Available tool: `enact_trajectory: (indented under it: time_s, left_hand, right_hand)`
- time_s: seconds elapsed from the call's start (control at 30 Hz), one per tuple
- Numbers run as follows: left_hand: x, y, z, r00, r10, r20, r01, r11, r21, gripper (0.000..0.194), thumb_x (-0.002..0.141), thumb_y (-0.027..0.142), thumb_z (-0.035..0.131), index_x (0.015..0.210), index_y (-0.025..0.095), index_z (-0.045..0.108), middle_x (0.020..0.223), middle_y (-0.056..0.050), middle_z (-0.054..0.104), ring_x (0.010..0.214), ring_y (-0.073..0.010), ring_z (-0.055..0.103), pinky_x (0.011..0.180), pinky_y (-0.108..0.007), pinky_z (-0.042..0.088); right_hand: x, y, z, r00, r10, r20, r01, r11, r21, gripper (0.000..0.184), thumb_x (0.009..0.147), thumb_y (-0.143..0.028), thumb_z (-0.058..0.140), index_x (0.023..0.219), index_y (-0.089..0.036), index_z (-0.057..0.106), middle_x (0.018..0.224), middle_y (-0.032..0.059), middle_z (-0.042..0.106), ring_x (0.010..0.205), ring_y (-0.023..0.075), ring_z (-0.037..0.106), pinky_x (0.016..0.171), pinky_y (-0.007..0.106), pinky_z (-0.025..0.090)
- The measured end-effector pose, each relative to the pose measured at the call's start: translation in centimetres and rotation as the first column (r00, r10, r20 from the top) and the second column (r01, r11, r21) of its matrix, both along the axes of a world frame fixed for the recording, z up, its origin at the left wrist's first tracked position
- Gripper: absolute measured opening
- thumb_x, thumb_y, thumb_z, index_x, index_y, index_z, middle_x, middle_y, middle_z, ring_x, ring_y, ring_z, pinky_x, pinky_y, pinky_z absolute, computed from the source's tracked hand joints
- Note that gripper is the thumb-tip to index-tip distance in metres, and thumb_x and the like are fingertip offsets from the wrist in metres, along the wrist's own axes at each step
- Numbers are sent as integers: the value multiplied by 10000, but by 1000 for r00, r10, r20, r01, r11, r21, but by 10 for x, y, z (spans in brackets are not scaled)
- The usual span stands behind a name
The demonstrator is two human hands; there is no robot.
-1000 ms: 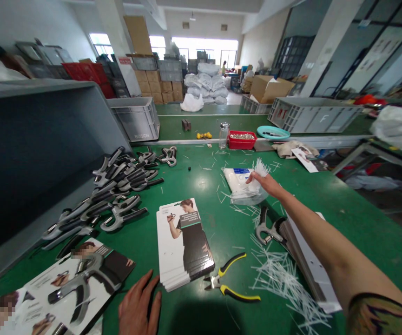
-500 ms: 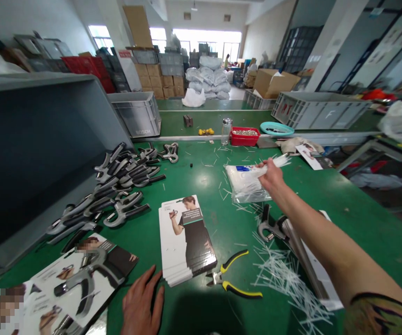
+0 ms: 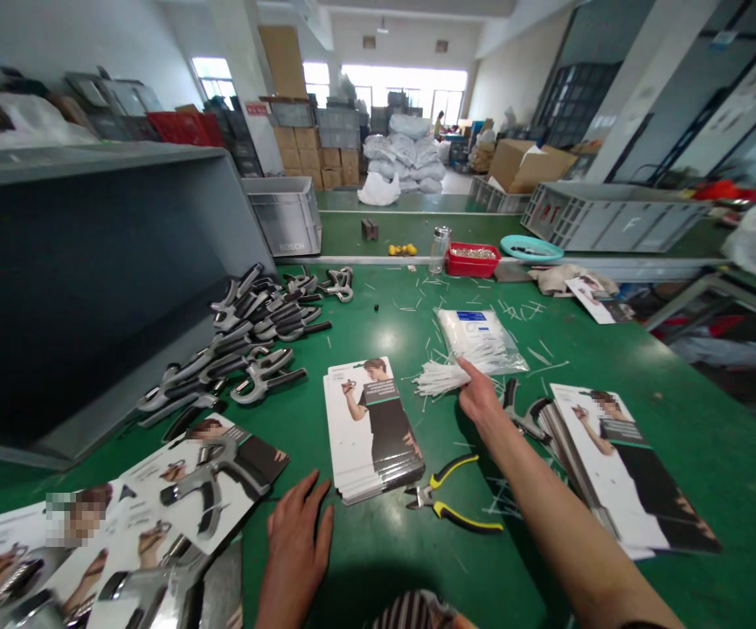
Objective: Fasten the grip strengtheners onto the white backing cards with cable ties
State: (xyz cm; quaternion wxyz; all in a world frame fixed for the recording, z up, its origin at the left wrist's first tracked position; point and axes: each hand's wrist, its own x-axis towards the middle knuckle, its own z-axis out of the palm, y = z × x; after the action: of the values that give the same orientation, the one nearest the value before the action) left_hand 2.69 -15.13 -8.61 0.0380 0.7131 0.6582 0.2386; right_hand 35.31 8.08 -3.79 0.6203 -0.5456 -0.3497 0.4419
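My right hand [image 3: 481, 393] is closed round a bundle of thin white cable ties [image 3: 441, 377], which fan out to the left just in front of a clear plastic bag of cable ties [image 3: 475, 330]. Flat on the green table lies my left hand [image 3: 300, 533], fingers apart and empty, beside the near left corner of a stack of printed cards [image 3: 374, 428]. Between the hands, yellow-and-black cutting pliers [image 3: 453, 496] rest with their handles spread. My right forearm partly hides loose cable ties [image 3: 502, 496] on the table.
Grey-and-black hand grip exercisers [image 3: 266, 319] are heaped before a large grey bin [image 3: 108, 288]. At lower left, an exerciser [image 3: 211, 485] lies on cards. Another card stack [image 3: 633, 472] is at right. Behind stand a glass jar [image 3: 439, 251] and a red tray [image 3: 473, 259].
My right hand has moved from over the bag's right side to its near left, carrying the cable-tie bundle. My left hand stays flat by the cards. The view has shifted slightly.
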Motion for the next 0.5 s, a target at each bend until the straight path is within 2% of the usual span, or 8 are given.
enact_trajectory:
  time_s: [0.1,0.2,0.3,0.33,0.37,0.43,0.47,0.5]
  left_hand:
    - [1,-1,1,1000,4,21,-3,1000,-13,348,946,304,478,1231,185,638,1344,-139,589,1216,-309,525,998,-486,402]
    - [1,-2,0,998,11,64,-10,1000,-17,357,938,318,486,1233,189,641,1343,-138,590,1217,-317,524,1010,-507,396]
    - [-2,0,2,984,18,176,-14,999,-29,347,922,361,503,1182,200,667,1318,-125,606,1215,-318,528,1040,-530,383]
    - [-4,2,4,970,35,239,-26,999,-41,342,919,382,505,1159,207,674,1299,-115,618,1212,-311,534,1049,-526,385]
    - [-6,5,8,949,62,310,-46,997,-60,342,918,404,502,1143,213,676,1277,-105,630,1206,-301,544,1055,-514,392]
    - [-10,15,19,889,138,438,-104,990,-100,356,916,446,491,1123,220,672,1233,-88,651,1194,-283,562,1061,-483,408]
    - [-10,23,26,859,172,482,-131,984,-117,368,913,465,488,1119,219,668,1216,-85,657,1193,-280,566,1068,-474,406]
    - [-10,31,33,834,198,515,-153,980,-129,384,908,483,487,1118,216,665,1202,-85,661,1186,-280,572,1074,-471,403]
  right_hand:
    - [30,-25,9,982,73,177,-60,995,-77,317,669,-404,765,873,-194,644,922,63,719,1023,267,642,956,434,490]
    - [61,-48,18,925,82,371,-44,993,-109,327,575,-291,829,842,-196,665,1024,100,687,1151,327,548,1050,502,387]
    - [77,-63,26,835,117,538,-86,993,-82,217,625,-204,774,823,-208,685,1073,99,639,1174,318,504,1088,489,332]
    - [77,-66,27,758,172,629,-160,984,-77,154,684,-189,727,832,-208,688,1055,94,629,1133,297,525,1068,468,355]
    - [75,-69,28,641,241,729,-258,962,-90,109,745,-173,673,848,-203,688,1030,88,620,1078,271,549,1035,439,389]
    - [66,-71,29,306,339,890,-436,880,-186,125,845,-146,576,908,-190,674,1006,80,601,993,222,577,955,363,443]
    - [61,-70,28,141,355,924,-476,843,-251,143,881,-144,547,953,-185,663,1018,78,593,975,203,585,919,326,456]
    - [54,-69,28,25,358,933,-481,823,-302,147,903,-149,539,991,-182,652,1036,77,587,967,190,591,891,297,462]
